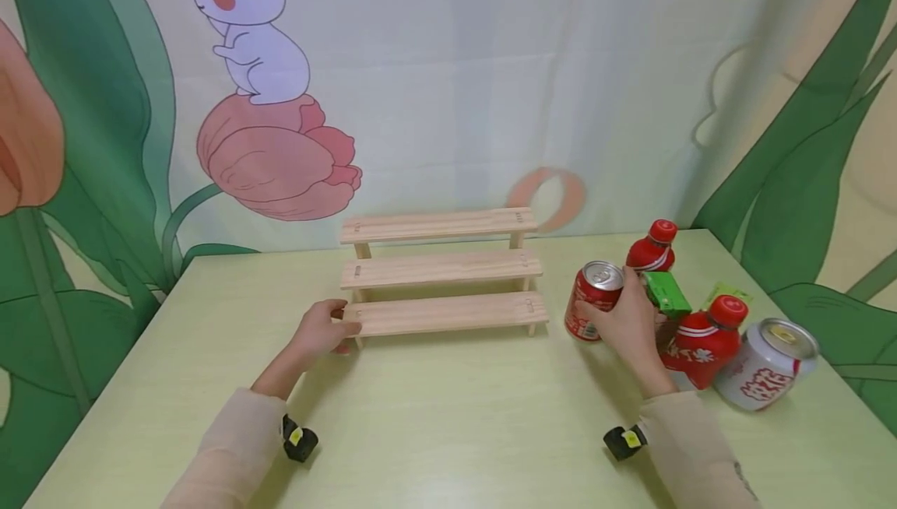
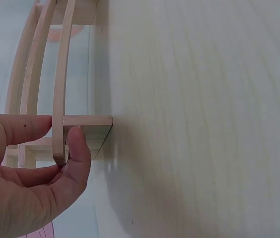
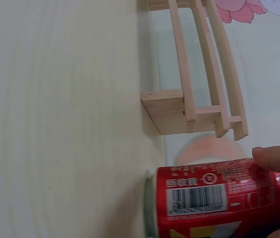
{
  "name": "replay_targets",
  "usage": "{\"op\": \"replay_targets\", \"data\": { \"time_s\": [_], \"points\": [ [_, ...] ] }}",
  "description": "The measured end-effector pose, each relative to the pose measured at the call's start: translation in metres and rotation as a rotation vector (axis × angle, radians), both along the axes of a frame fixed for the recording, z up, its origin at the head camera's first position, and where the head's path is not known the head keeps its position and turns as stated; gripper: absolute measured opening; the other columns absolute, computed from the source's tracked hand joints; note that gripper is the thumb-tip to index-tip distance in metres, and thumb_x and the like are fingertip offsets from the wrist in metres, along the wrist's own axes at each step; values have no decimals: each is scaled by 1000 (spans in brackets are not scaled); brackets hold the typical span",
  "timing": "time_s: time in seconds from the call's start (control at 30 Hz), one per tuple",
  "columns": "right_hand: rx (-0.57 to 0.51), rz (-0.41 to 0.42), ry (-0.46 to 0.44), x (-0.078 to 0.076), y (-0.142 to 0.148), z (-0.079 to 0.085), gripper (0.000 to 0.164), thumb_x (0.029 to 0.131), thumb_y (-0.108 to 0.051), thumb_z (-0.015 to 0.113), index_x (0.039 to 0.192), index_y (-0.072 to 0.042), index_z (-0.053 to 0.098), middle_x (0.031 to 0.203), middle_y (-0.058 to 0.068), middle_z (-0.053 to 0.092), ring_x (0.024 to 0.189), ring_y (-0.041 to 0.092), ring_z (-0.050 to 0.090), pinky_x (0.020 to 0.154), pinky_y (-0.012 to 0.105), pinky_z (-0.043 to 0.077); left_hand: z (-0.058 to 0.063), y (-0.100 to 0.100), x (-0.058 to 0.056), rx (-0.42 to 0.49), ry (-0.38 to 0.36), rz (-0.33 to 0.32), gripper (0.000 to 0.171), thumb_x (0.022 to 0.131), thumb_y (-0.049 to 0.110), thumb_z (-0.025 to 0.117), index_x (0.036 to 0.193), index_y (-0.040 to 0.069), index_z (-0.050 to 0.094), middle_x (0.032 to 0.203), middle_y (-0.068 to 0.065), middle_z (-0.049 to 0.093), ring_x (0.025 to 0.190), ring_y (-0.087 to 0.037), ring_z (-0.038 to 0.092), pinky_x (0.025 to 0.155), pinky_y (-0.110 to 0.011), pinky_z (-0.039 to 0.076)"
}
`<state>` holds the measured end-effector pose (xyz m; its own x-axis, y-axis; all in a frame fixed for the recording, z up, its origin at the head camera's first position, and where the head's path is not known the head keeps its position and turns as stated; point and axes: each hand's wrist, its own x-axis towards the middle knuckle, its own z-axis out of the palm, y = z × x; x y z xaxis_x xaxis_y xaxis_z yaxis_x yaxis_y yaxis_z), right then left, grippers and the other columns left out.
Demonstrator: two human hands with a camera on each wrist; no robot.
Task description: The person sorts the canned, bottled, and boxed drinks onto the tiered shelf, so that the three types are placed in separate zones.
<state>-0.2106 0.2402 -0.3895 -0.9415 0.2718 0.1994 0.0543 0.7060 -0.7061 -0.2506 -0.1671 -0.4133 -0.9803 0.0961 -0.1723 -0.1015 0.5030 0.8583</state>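
Beige sleeves (image 1: 234,439), black-and-yellow wrist cameras (image 1: 300,451)

The red cylindrical metal can (image 1: 594,291) looks glossy from here; the pale three-tier wooden rack (image 1: 441,269) smooth, matt; the white printed cloth backdrop (image 1: 448,89), matt.

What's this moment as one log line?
left hand: grips wooden rack, left end | right hand: grips red can, right of rack

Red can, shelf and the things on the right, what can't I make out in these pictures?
- Head view: the lower part of the back red bottle, hidden by the green box and right hand.
- Head view: the left side of the white can, hidden by the front red bottle.
- Right wrist view: one side of the red can, cut off by the bottom edge; its finest print, too small.
- Left wrist view: the shelf's far end, cut off by the top edge.
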Motion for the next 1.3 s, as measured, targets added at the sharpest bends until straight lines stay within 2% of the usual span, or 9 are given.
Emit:
{"op": "replay_targets", "data": {
  "time_s": [0.17, 0.27, 0.53, 0.73, 1.3],
  "points": [
    [-65, -21, -28, -2, 0, -6, 80, 80, -21, 69, 138, 5, 20, 131, 30, 37, 118, 45, 37, 96, 61, 24, -1, 1, -1, -27, 4, 8, 58, 85, 4, 58, 132, -15, 30, 121, -31, 40, 80, -25, 58, 60, -32, 54],
    [-91, -35, -35, -2, 0, -6, 82, 80, -22, 70, 139, 3, 19, 133, 28, 36, 119, 45, 36, 96, 60, 25, -1, 0, -2, -31, 1, 15, 57, 86, 5, 59, 132, -13, 31, 116, -29, 42, 74, -22, 59, 59, -32, 54],
    [-100, -42, 31, -3, -3, -10, 78, 79, -21, 71, 137, 3, 25, 130, 27, 39, 117, 43, 39, 95, 58, 30, -4, -2, -1, 1, 3, 21, 54, 86, 4, 59, 130, -12, 31, 99, -22, 46, 62, -16, 58, 57, -32, 54],
    [-102, -40, 77, 0, -2, -13, 76, 78, -19, 72, 136, 3, 27, 130, 26, 41, 116, 41, 41, 94, 56, 33, -2, 0, -1, 11, -8, 29, 53, 86, 3, 59, 130, -11, 32, 97, -19, 46, 61, -15, 57, 56, -31, 53],
    [-115, 66, 109, 6, -9, 21, 74, 79, -20, 72, 135, 3, 29, 129, 26, 42, 115, 40, 42, 91, 57, 38, -1, 1, 0, 15, -21, 40, 53, 86, 2, 59, 130, -11, 33, 99, -21, 47, 60, -15, 57, 56, -32, 54]
  ]
}}
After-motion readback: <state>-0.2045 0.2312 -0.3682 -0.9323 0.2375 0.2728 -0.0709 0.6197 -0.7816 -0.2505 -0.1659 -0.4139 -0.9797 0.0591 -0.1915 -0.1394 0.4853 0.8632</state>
